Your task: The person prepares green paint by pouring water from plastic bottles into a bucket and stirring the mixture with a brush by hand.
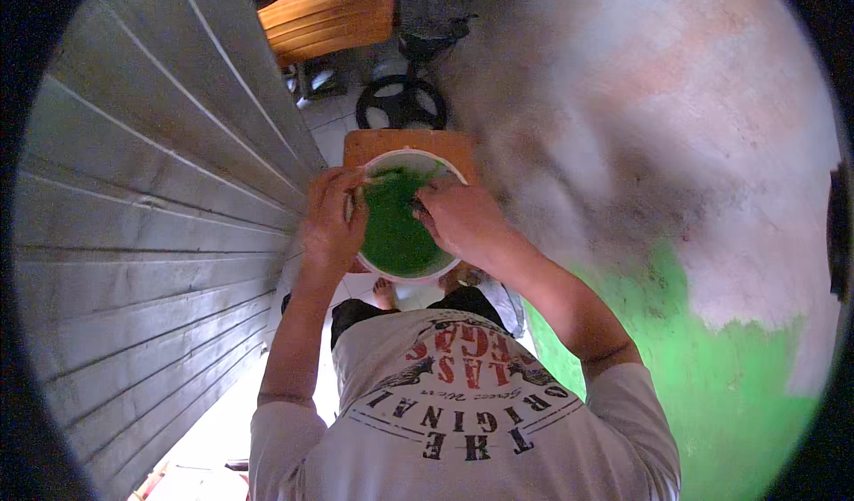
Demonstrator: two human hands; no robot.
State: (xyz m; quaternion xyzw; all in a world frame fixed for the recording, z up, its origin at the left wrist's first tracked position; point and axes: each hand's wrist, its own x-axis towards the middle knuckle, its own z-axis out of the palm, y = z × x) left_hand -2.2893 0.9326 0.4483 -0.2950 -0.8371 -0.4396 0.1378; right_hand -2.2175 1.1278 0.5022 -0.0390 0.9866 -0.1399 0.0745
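A round white-rimmed bucket (398,153) stands in front of me, with green paint (400,230) inside it. My left hand (334,212) is closed at the bucket's left rim, its fingers curled over the edge. A small pale strip (382,178) shows just past those fingertips, too blurred to name. Over the right side of the paint, my right hand (458,215) is closed with its fingers bent downward. Something small and dark shows at its fingertips, but I cannot make out what it is.
An orange-brown stool (360,148) bears the bucket. Beyond it lies a black spoked wheel-like object (400,103), and an orange panel (329,12) stands farther off. Grey ribbed panelling (160,225) rises on the left. The right wall (614,119) is green low down.
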